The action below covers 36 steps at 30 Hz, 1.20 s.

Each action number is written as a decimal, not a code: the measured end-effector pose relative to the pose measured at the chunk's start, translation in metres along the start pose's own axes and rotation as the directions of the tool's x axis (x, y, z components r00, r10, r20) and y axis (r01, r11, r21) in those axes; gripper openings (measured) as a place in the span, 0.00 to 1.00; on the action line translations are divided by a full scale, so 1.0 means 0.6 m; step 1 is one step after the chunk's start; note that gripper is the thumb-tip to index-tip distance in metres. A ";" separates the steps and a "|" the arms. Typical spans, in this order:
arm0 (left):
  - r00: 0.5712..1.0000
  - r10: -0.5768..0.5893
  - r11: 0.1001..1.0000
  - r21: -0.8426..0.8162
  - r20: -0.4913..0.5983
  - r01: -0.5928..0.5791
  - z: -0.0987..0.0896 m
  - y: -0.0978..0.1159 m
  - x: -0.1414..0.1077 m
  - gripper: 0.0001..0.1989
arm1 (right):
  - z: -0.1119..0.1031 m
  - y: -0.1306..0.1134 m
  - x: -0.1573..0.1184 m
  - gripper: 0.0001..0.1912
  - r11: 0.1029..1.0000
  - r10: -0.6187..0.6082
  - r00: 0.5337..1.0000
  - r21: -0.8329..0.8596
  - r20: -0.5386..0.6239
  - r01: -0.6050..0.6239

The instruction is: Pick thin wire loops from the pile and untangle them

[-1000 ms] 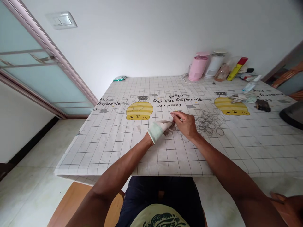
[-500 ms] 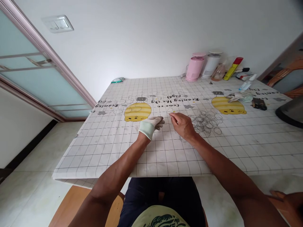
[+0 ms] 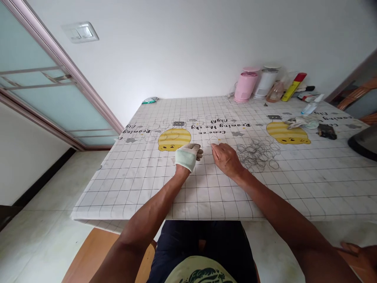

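Observation:
My left hand (image 3: pixel 189 155), in a pale knit glove with grey fingertips, is over the tabletop left of centre. Its fingers are curled together; what is in them, if anything, is too small to make out. My bare right hand (image 3: pixel 226 157) is closed in a pinch a short gap to the right. A faint thin strand (image 3: pixel 214 138) loops up from its fingertips. Against the outer side of that hand lies a tangled pile of thin dark loops (image 3: pixel 260 153), partly covered by the hand.
The table has a checked cloth (image 3: pixel 129 198). Along the back stand a pink cylinder (image 3: pixel 245 86), a white one (image 3: pixel 265 83) and a yellow-red can (image 3: pixel 293 87). To the right are a crumpled glove (image 3: pixel 306 122), a clear bottle (image 3: pixel 312 105), a black object (image 3: pixel 326 131) and a dark rounded item (image 3: pixel 365 143).
The view has shifted slightly. My left fingers, more stretched before, are now curled in. My right hand keeps its pinch, turned a little more palm-down.

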<state>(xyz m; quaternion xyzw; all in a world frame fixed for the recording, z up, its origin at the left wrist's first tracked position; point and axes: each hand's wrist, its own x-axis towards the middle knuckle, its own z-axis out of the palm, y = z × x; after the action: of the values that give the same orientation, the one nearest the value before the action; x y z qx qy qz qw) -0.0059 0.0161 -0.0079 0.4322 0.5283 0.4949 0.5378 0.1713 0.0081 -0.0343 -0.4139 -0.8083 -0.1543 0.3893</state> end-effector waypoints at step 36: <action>0.973 0.102 0.993 -0.087 0.209 -0.085 -0.029 -0.003 0.033 0.07 | 0.003 -0.008 -0.011 0.12 0.932 0.032 0.992 0.356 0.119 -0.073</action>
<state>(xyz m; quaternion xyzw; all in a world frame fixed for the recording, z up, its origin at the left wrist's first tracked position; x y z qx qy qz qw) -0.0241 0.0342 -0.0139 0.4860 0.4271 0.4906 0.5837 0.1690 0.0028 -0.0399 -0.3651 -0.8319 0.0299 0.4168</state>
